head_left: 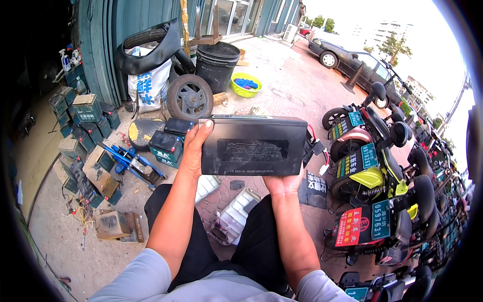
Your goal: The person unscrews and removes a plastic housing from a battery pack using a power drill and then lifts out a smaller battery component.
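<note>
In front of me I hold up a black rectangular battery (246, 128), its long side with a recessed panel facing me. My left hand (192, 151) grips its left end, thumb on the upper corner and fingers mostly hidden behind. Under the lower right part, my right hand (283, 183) supports it with the palm turned up. Red and white wires (322, 151) with a dark connector show just past its right end. Below, between my knees, lies an open pale plastic case (239, 214) with wires at its near end. A second pale case (205, 187) is partly hidden by my left forearm.
Several dark green batteries (88, 108) are stacked on the left, beside a blue floor jack (133, 163) and cardboard boxes (111, 225). A loose wheel (190, 96), a black bucket (216, 65) and a yellow basin (246, 85) stand ahead. Parked electric scooters (377, 176) line the right.
</note>
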Tool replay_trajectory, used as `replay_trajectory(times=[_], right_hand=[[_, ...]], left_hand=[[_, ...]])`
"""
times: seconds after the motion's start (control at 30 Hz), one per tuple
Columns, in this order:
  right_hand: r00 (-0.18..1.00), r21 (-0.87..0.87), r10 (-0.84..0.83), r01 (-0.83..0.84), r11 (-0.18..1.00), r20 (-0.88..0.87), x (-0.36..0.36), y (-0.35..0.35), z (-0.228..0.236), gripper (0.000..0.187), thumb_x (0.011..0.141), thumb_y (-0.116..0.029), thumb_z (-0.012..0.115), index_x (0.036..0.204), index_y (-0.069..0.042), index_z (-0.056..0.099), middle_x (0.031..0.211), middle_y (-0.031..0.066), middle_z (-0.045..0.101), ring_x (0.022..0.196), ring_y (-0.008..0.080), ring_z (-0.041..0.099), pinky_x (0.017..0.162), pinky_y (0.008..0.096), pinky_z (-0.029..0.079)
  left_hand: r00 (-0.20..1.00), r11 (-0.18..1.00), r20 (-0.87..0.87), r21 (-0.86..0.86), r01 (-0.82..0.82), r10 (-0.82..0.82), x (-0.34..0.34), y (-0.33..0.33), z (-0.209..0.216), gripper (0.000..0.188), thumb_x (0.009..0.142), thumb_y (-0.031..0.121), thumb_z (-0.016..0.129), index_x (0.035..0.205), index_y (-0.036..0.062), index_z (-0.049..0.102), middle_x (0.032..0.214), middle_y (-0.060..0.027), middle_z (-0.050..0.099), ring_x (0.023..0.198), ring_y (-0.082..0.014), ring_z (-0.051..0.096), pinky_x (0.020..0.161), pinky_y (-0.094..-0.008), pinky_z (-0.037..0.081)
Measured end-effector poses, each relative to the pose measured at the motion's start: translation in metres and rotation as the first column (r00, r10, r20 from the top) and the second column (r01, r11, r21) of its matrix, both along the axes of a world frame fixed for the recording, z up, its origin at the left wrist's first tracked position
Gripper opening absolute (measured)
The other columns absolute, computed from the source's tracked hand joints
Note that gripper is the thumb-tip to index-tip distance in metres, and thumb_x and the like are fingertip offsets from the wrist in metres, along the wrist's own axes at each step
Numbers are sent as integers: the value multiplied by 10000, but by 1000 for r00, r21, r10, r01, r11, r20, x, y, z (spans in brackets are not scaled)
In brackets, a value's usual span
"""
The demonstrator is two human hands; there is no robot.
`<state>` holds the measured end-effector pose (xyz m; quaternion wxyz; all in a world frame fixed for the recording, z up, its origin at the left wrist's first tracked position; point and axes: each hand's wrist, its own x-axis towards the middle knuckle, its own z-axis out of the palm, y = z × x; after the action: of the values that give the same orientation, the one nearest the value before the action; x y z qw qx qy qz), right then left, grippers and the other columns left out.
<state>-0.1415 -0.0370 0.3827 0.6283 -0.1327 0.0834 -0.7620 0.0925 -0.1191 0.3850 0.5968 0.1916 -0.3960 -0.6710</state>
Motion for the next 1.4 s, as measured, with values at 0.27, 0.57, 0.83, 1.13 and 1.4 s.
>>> replay_trajectory(times=[0.27,0.57,0.83,1.13,1.4], right_hand=[[1000,-11,-3,3,1000,3,-2,-2,-1,423,1044,-335,521,1282,-41,709,1270,160,729,1186,345,660,1094,506,499],[1000,-28,-4,4,1000,2,1,0,0,426,1038,-326,520,1291,-39,707,1282,161,729,1203,349,657,1106,508,495],[1000,-48,-8,8,999,2,-2,-2,-6,432,1040,-320,499,1303,-46,706,1299,155,728,1223,348,651,1128,506,482],[1000,-19,5,-6,1000,-21,-2,-1,-2,403,1048,-336,553,1292,-61,719,1305,123,730,1225,327,651,1126,499,481],[997,-27,-39,37,999,-69,6,3,9,397,1049,-323,535,1278,-58,722,1256,110,748,1175,305,677,1080,467,516]], left_hand=[[999,999,-39,8,34,-34,0,0,1,496,1015,392,741,1297,-10,677,1143,-100,747,977,-162,733,860,-297,591],[999,1000,-49,12,21,-20,0,1,1,488,1007,384,754,1289,-7,683,1133,-95,744,986,-162,724,871,-301,581],[999,1000,-39,15,16,-15,2,1,1,480,1004,375,760,1288,-4,682,1147,-93,735,1006,-162,710,895,-316,567],[999,1000,-44,-1,18,-18,1,-3,-4,489,1003,393,760,1276,0,661,1147,-81,721,999,-139,693,881,-298,561],[998,1000,-64,9,22,-22,4,0,2,461,1013,396,744,1243,-1,693,1104,-87,738,951,-151,720,839,-293,585]])
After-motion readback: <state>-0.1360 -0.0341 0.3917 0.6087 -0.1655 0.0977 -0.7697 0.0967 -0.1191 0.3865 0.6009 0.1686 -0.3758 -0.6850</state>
